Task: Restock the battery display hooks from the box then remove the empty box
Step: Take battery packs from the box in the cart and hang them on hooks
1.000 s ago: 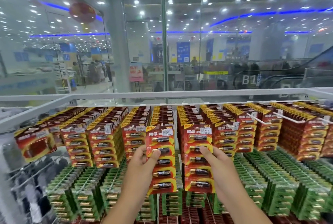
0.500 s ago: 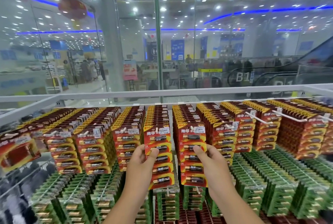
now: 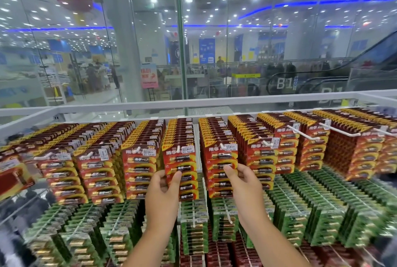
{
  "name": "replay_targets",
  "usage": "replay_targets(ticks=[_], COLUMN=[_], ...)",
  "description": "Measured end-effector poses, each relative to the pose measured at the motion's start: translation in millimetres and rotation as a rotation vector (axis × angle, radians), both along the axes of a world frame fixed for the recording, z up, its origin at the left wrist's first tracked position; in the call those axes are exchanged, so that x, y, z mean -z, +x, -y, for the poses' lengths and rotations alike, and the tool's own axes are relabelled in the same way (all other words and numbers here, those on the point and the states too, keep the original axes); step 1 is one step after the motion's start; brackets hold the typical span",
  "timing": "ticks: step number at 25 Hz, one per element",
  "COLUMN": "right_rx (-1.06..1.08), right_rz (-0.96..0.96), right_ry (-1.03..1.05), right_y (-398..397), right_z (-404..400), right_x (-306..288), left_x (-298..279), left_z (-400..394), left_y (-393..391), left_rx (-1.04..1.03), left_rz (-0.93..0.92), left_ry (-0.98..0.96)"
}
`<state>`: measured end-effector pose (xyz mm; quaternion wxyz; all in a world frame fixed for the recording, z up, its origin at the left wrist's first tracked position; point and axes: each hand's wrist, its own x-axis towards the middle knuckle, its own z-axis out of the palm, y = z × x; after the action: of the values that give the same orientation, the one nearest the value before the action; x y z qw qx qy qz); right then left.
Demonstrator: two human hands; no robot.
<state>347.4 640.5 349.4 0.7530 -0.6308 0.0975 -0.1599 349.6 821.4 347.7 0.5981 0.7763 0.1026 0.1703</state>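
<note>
At rack centre, near: left hand (image 3: pixel 164 189) grips front red battery pack (image 3: pixel 180 172), thumb on face, fingers curled behind its left edge.
Right hand (image 3: pixel 242 183): pinches neighbouring red pack (image 3: pixel 219 168) at its right edge, thumb on front.
Both packs: hanging on white hooks (image 3: pixel 306 135), top row.
Below: green battery packs (image 3: pixel 193 223) row.
Far: white rack rail (image 3: pixel 193 102), glass wall, mall.

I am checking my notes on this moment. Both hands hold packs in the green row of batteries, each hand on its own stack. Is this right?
Not quite: the row is wrong. In the head view the left hand and the right hand each hold a front pack in the red row, not the green row below. Each hand is indeed on its own stack.
</note>
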Motion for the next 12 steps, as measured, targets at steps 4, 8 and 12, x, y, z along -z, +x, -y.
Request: replay_targets(ticks=[4,8,12], right_rx=[0.026,0.024,-0.014], right_rz=[0.010,-0.002,-0.066], right_ry=[-0.094,-0.126,-0.113], right_y=[-2,-18,-51], right_z=[1,2,1], right_x=[10,14,12], left_x=[4,5,3], left_z=[-1,-13,-23], left_y=[-10,-23,-48], left_rx=[0.015,0.068,0.164], left_rz=[-0.030,-0.058,-0.079], left_ry=[0.017,0.010,-0.005])
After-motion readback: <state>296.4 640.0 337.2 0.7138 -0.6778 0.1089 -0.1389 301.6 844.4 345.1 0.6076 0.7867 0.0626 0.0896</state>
